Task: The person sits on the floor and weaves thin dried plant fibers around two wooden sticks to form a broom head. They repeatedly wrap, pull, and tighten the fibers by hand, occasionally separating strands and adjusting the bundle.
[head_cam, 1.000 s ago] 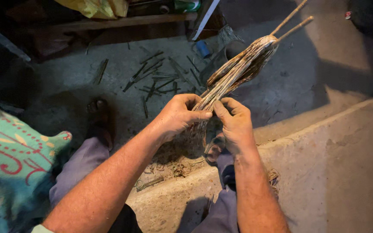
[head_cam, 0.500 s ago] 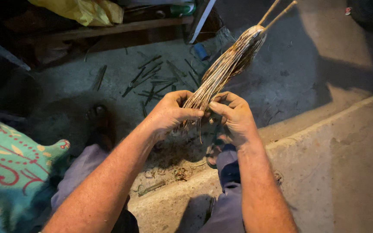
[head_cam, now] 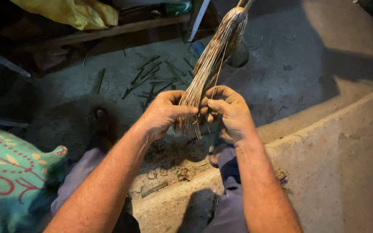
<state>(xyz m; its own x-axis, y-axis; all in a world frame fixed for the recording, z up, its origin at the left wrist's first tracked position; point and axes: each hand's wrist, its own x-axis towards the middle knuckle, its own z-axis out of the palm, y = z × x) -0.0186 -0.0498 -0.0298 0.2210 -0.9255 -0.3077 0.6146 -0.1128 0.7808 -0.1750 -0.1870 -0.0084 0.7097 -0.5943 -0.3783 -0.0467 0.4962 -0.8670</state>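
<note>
Left hand (head_cam: 165, 113) closed around the lower end of a bundle of thin dry sticks (head_cam: 212, 60). Right hand (head_cam: 229, 113) just beside it, fingers curled, pinching strands at the same end. Bundle tilts up and away from the person, over the concrete floor (head_cam: 281, 64). Short dark sticks (head_cam: 150, 80) lie scattered there. Patterned teal cushion (head_cam: 14, 172) at left, yellow cloth (head_cam: 72, 13) on a wooden plank (head_cam: 121, 31).

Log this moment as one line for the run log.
left hand: grips fibre bundle | right hand: pinches strands at its lower end | bundle: tilted up-right | floor: scattered sticks
</note>
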